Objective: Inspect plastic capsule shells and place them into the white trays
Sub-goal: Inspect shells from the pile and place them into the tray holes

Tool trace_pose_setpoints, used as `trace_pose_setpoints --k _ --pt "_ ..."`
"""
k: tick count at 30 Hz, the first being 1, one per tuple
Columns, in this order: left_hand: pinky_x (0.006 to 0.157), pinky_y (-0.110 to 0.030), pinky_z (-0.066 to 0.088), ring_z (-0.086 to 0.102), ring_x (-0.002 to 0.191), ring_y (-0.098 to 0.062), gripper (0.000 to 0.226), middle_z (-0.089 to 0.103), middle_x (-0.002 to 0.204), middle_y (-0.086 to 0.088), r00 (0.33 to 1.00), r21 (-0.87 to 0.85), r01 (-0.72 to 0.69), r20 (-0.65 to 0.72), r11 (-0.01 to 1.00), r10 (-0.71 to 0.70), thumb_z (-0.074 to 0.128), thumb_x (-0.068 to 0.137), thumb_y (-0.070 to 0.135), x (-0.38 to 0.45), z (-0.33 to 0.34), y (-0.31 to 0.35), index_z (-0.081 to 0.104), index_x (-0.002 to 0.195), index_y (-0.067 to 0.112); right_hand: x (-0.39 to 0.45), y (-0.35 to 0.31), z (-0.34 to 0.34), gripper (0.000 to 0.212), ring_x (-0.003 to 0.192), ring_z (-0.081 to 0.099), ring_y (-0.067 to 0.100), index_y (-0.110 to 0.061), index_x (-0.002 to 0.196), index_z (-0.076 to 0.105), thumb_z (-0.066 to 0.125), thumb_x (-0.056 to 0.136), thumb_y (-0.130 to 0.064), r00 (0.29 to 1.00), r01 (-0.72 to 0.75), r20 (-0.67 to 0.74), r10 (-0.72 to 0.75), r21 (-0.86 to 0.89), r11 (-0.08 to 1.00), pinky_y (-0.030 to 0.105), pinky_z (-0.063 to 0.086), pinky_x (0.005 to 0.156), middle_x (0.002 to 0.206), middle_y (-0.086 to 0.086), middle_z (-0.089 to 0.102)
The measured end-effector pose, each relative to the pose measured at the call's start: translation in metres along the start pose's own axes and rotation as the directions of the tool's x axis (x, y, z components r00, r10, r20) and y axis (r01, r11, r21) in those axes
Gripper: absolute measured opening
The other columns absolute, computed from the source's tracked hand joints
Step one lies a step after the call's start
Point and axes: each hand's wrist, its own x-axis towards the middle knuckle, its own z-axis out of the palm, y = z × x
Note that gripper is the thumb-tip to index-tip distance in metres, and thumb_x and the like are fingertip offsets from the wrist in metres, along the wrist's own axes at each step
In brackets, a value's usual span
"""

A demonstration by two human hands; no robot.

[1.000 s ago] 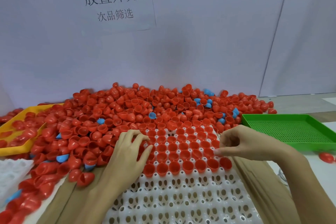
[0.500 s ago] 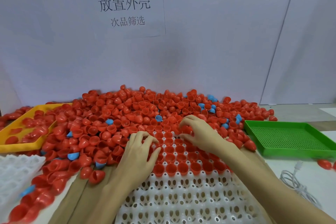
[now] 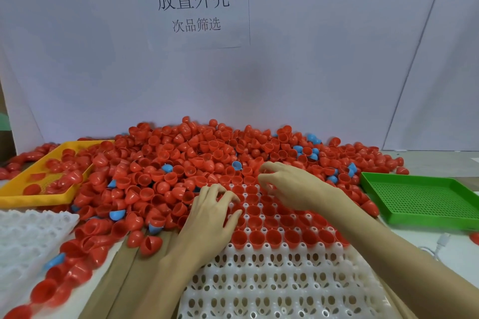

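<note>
Head view, one entry per item.

Shells [image 3: 197, 163]: a loose red heap with a few blue ones mixed in, banked against the back wall and spilling onto the far edge of the tray. This is your stock; draw from its near edge, where single pieces lie free.

Tray [image 3: 259, 282]: white, pocketed, directly in front of you. The far rows hold red shells mouth up; the near rows stand open. Fill the next open row in order so no pocket is skipped.

Left hand [image 3: 210, 217]: fingers loosely curled, resting on the tray's far-left pockets at the heap's edge. Whether it holds a shell you cannot tell from here. Use it to steady the tray and keep the heap off the filled rows.

Right hand [image 3: 293, 186]: fingers bent and drawn together over the far rows, where tray meets heap, as if picking. Whether anything is pinched between them cannot be told. Take one shell at a time, turn its mouth toward you to check rim and wall, then seat it mouth up.

Spare tray [image 3: 28, 235]: white, at your left, part buried by stray shells.

Yellow bin [image 3: 33, 197]: far left, holding some red shells.

Green bin [image 3: 425, 197]: right, with no shells showing in it. Which bin takes rejects is not shown.
</note>
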Motion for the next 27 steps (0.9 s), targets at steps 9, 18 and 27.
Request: trace_pose_setpoints --k 9,18,27 --pt "0.108 -0.018 0.025 0.033 0.118 0.001 0.025 0.043 0.122 0.018 1.0 0.007 0.004 0.018 1.0 -0.004 0.053 0.106 0.043 0.0 -0.001 -0.001 0.061 0.127 0.033 0.004 0.01 -0.003 0.024 0.122 0.057 0.017 -0.028 0.109 0.066 0.058 0.101 -0.007 0.997 -0.068 -0.019 0.075 0.262 0.963 0.039 0.054 0.102 0.135 -0.01 0.055" --pt "0.109 -0.018 0.024 0.033 0.118 0.001 0.024 0.043 0.122 0.018 1.0 0.007 0.006 0.03 1.0 -0.006 0.051 0.106 0.045 0.0 -0.002 0.0 0.059 0.126 0.034 0.023 0.004 0.018 0.03 0.122 0.058 0.016 -0.017 0.132 0.067 0.063 0.104 -0.028 0.971 -0.134 -0.154 0.182 0.277 0.952 0.034 0.05 0.106 0.13 -0.002 0.064" --pt "0.11 -0.018 0.025 0.033 0.119 0.0 0.026 0.043 0.123 0.018 0.999 0.008 0.005 0.044 1.0 -0.006 0.05 0.107 0.045 0.0 -0.003 0.0 0.058 0.129 0.034 0.048 0.0 0.017 0.024 0.107 0.061 0.022 -0.011 0.121 0.074 0.067 0.099 -0.014 0.977 -0.177 -0.085 0.194 0.173 0.969 0.034 0.054 0.095 0.118 0.004 0.058"
